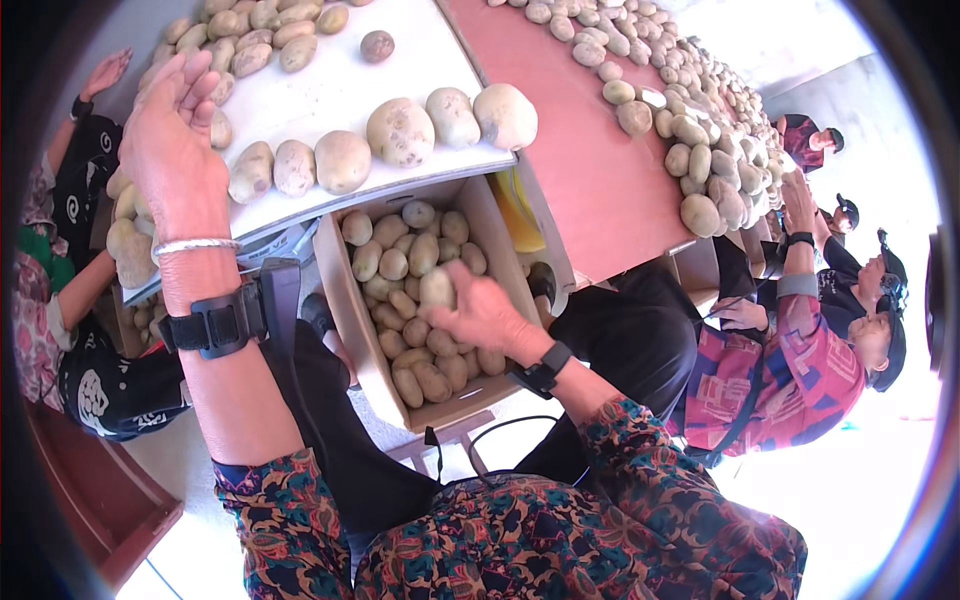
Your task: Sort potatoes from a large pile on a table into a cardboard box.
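Observation:
Above the cardboard box (341, 337), my right hand (487, 311) grips a pale potato (437, 290) between thumb and fingers. Several potatoes (424, 253) fill the box below it. My left hand (174, 142) is raised over the left part of the white tabletop (330, 90), fingers extended and slightly apart, with no object visible in it. Beside and behind that hand lies a heap of potatoes (251, 60). Large potatoes (401, 133) form a row along the table's near edge, and one darker potato (376, 46) sits apart.
To the right, a red tabletop (517, 97) carries a long potato heap (720, 157). A yellow object (517, 210) stands behind the box. People sit close on both sides, one in a patterned red shirt (780, 375). A dark red wooden piece (97, 480) is at lower left.

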### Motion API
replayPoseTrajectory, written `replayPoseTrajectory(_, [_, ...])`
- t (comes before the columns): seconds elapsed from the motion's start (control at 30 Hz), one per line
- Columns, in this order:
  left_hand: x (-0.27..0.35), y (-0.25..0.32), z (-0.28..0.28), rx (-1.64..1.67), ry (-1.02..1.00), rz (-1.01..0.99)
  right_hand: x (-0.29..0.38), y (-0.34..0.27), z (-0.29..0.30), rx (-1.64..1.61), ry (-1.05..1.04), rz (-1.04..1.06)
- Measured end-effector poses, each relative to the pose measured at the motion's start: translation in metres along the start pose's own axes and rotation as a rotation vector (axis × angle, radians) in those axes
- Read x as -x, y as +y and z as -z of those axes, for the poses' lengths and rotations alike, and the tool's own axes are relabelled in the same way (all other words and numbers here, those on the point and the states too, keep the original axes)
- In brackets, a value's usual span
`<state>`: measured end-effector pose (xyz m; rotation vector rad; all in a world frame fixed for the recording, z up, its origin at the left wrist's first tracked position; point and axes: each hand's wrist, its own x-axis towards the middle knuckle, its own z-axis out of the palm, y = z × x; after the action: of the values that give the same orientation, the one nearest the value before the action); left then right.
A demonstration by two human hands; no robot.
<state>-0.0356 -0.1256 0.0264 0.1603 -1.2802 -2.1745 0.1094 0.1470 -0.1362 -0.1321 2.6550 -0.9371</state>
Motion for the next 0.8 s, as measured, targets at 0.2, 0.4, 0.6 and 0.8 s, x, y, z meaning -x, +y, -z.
replayPoseTrajectory(0.2, [-0.004,-0.002,0.001,0.001,0.017,0.029,-0.030,-0.023,0.094,-0.164,0.666,0.246])
replayPoseTrajectory(0.4, [-0.005,-0.002,0.001,0.004,0.011,0.037,-0.071,0.004,0.184,-0.076,0.845,0.056])
replayPoseTrajectory(0.6, [-0.002,-0.001,0.000,-0.003,-0.001,0.034,-0.097,0.023,0.201,-0.015,0.490,-0.207])
replayPoseTrajectory(0.8, [0.000,-0.001,-0.001,-0.012,-0.010,0.023,-0.077,0.031,0.200,-0.084,0.615,-0.192])
